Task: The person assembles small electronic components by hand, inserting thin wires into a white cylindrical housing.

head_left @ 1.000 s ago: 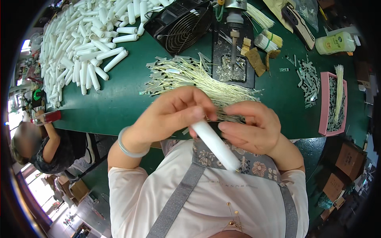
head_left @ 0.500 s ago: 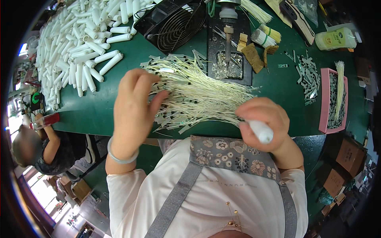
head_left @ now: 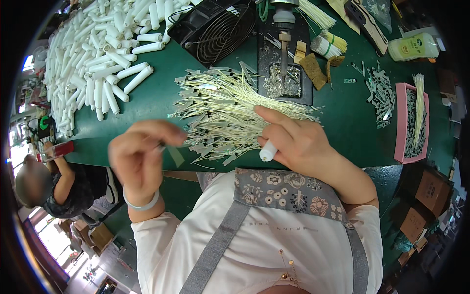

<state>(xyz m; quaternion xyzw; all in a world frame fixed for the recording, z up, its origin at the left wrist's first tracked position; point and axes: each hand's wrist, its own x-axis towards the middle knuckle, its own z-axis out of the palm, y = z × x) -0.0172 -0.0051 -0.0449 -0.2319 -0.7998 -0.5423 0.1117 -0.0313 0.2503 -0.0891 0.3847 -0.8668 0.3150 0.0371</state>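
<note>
My left hand (head_left: 139, 154), somewhat blurred, pinches a small flat grey strip (head_left: 176, 156) at the front edge of the table, just left of a heap of thin pale-yellow wires (head_left: 245, 110). Flat grey strips are at the left ends of many of these wires. Curled around a white plastic tube (head_left: 268, 150), my right hand (head_left: 298, 142) rests over the right part of the heap with its index finger stretched across the wires. One round end of the tube points toward me.
White tubes (head_left: 98, 68) lie piled at the far left. Behind the wires stand a black fan (head_left: 223, 36) and a soldering iron (head_left: 284, 49) on a dark base. A pink box (head_left: 400, 122) of small parts sits at the right. Another person (head_left: 63, 181) works at the left.
My left hand has moved down and left off the wires and now pinches a grey strip. Still holding the white tube, my right hand has shifted left over the heap.
</note>
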